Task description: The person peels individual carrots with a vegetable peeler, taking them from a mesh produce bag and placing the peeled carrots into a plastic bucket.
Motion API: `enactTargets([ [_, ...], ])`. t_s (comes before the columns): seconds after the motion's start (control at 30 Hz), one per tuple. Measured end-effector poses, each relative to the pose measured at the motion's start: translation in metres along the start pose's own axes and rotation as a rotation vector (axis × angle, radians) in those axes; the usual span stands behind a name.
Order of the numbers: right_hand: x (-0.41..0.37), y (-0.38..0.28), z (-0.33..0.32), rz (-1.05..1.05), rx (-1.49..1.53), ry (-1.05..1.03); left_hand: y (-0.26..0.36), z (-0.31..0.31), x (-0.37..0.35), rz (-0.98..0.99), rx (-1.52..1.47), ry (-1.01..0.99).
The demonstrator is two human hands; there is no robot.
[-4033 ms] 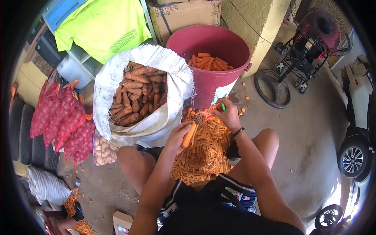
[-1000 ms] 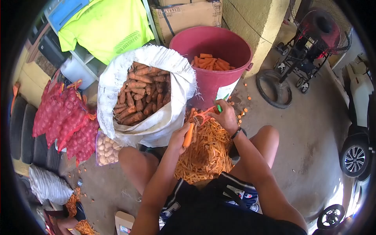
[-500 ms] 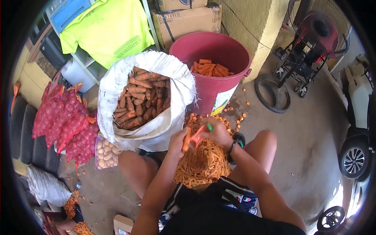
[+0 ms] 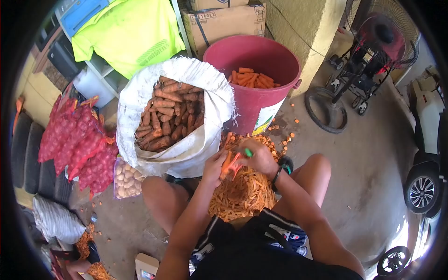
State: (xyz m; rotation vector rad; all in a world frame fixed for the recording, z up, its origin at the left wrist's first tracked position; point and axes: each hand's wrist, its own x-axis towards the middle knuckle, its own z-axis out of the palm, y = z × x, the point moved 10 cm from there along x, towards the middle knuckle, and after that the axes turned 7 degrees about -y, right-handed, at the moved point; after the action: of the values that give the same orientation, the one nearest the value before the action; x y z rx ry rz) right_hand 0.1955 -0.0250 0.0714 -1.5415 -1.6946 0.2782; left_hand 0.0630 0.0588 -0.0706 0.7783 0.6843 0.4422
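A carrot point(image 4: 227, 163) is gripped in my left hand point(image 4: 213, 168), held above a heap of orange peelings point(image 4: 242, 198) between my legs. My right hand point(image 4: 262, 158) is closed around a peeler with a green end point(image 4: 248, 152); its red-orange part lies against or very near the carrot. Just beyond my left hand stands an open white sack point(image 4: 191, 161) of unpeeled, soil-stained carrots point(image 4: 163, 135). Behind the heap, a dark red bin point(image 4: 240, 109) holds bright peeled carrots point(image 4: 254, 79).
Red mesh bags of onions point(image 4: 77, 140) and a clear bag of pale, rounded pieces point(image 4: 127, 179) sit at left. Cut carrot ends point(image 4: 285, 140) are scattered on the floor. A stand fan point(image 4: 382, 32) is at right. Another person's arm point(image 4: 77, 268) shows at lower left.
The peeler has moved slightly toward me along the carrot, and the carrot's tilt has shifted a little. Both hands keep their hold. The view has shifted slightly.
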Motion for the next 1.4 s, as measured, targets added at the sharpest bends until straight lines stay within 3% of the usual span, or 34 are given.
enactTargets([
  [0.13,0.001,0.066,-0.04,0.311,-0.141,0.207,0.0,0.008,-0.012,-0.078,0.101,-0.059],
  [0.23,-0.006,0.081,-0.039,0.444,-0.144,0.15,0.0,0.003,-0.009,-0.077,-0.062,-0.083],
  [0.33,-0.02,0.085,-0.012,0.424,-0.182,0.04,-0.026,-0.016,-0.019,-0.243,0.014,-0.057],
  [0.47,-0.035,0.099,0.036,0.371,-0.148,-0.162,-0.013,-0.005,-0.022,-0.096,0.169,-0.089],
  [0.6,-0.032,0.055,0.046,0.376,-0.14,-0.299,-0.014,-0.005,-0.023,-0.004,0.318,-0.122],
  [0.8,-0.032,0.038,0.071,0.182,-0.079,-0.272,0.007,0.0,-0.023,0.113,0.43,-0.172],
  [0.9,-0.029,0.033,0.075,0.199,-0.15,-0.291,0.01,-0.001,-0.024,0.142,0.586,-0.177],
  [1.03,-0.037,0.071,0.089,0.391,-0.151,-0.404,0.023,0.016,-0.03,0.23,0.655,-0.236],
  [1.13,-0.045,0.102,0.091,0.423,-0.176,-0.395,0.042,0.026,-0.033,0.402,0.834,-0.223],
  [1.23,-0.046,0.104,0.082,0.466,-0.191,-0.402,0.037,0.008,-0.022,0.166,0.685,-0.159],
  [1.33,-0.036,0.095,0.067,0.462,-0.17,-0.355,0.05,0.0,-0.021,0.191,0.186,-0.118],
  [1.4,-0.029,0.08,0.05,0.492,-0.127,-0.302,0.038,0.001,-0.018,0.076,0.171,-0.188],
])
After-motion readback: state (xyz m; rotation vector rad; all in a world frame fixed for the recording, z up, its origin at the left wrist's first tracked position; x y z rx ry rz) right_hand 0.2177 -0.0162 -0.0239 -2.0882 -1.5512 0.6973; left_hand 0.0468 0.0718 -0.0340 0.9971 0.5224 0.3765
